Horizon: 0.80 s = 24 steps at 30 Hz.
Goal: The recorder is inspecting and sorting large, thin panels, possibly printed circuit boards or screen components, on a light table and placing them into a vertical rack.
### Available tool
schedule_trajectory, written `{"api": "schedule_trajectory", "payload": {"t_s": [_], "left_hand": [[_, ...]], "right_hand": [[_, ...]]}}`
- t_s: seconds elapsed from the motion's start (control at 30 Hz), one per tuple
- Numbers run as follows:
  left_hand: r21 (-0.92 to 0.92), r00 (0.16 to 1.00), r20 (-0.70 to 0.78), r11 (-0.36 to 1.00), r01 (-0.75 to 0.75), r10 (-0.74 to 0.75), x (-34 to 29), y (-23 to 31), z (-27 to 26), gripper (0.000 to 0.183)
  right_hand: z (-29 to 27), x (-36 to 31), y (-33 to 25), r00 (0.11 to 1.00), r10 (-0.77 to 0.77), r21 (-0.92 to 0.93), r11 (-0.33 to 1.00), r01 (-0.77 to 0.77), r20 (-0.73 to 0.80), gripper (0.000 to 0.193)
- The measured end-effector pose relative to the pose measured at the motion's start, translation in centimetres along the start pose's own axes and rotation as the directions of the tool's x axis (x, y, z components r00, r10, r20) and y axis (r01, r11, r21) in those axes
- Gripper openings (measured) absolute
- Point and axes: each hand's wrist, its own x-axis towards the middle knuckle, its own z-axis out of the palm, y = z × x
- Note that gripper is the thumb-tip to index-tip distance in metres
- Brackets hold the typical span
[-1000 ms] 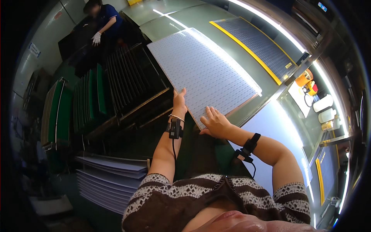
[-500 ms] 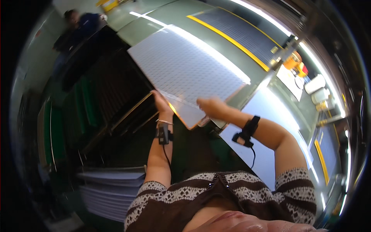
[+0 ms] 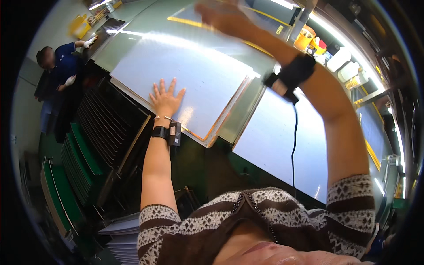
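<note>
My left hand (image 3: 167, 99) lies palm down with its fingers spread on a large pale blue-white sheet (image 3: 207, 88). This sheet lies flat on a support, and a speckled border with orange edging shows along its right side and near corner. My right hand (image 3: 221, 17) is raised over the far side, apart from the sheet in the picture. Motion blurs its fingers, so I cannot make out whether it holds anything. Each forearm wears a black strap with a small device.
Another pale sheet (image 3: 282, 141) lies at the right. Left are slotted dark racks (image 3: 104, 117) and green panels (image 3: 73, 154); stacked sheets (image 3: 123, 240) sit lower left. A gloved co-worker (image 3: 66, 62) stands far left. Orange tubs (image 3: 304, 37) and white containers (image 3: 340, 59) stand far right.
The dotted-looking sheet that was tilted at my left hand is no longer seen; a plain sheet lies flat there. My left hand moved onto its surface. My right hand swung up and away.
</note>
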Motion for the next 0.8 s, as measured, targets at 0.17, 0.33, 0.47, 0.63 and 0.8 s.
{"api": "schedule_trajectory", "payload": {"t_s": [0.17,0.33,0.47,0.63,0.8], "left_hand": [[0.009,0.998,0.037,0.998,0.057,-0.057,-0.2,0.1,-0.4,0.063],[-0.014,0.948,0.287,0.989,0.146,-0.136,1.2,-0.4,-1.4,0.068],[-0.960,0.940,0.273,0.112,0.255,0.204,3.2,-1.9,-3.7,0.080],[-0.753,0.618,-0.155,-0.498,0.431,0.771,3.0,-4.2,-5.5,0.080],[-0.632,0.616,0.579,-0.183,0.753,0.534,0.3,-4.6,-2.8,0.068]], "right_hand": [[-15.0,3.5,2.3,0.957,-0.140,0.087,0.982,0.167,-0.253,0.015],[-22.2,-9.4,-2.2,0.988,0.062,-0.011,0.998,-0.064,-0.141,0.013],[-26.4,-21.1,-3.8,0.980,0.140,-0.251,0.963,-0.101,0.143,0.017],[-21.0,-35.4,-4.7,0.835,0.538,0.370,0.757,-0.539,0.114,0.019],[-15.6,-49.1,-9.0,0.233,0.895,0.530,-0.005,-0.848,0.380,0.029]]}}
